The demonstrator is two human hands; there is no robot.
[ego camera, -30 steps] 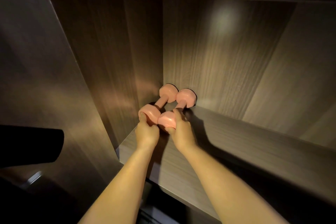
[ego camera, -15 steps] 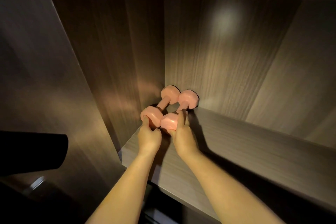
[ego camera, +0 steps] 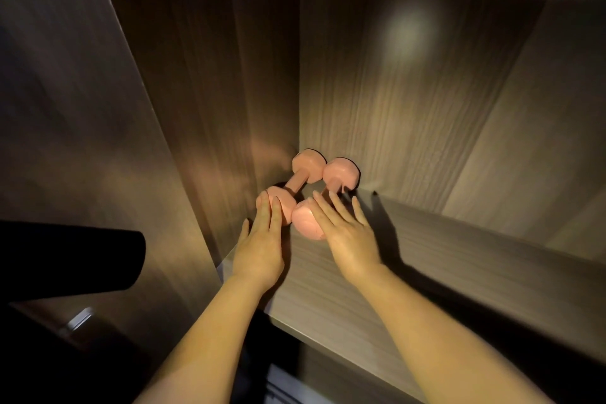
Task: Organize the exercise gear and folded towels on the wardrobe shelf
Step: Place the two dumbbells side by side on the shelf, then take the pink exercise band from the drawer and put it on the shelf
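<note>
Head view: left hand point(ego camera: 259, 249) and right hand point(ego camera: 347, 236), fingers straight, touch the pink dumbbells point(ego camera: 308, 165).

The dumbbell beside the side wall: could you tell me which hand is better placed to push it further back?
Probably the left hand: its straight fingers lie on the near head of that dumbbell. The right hand is spread over the other dumbbell and would have to cross.
</note>
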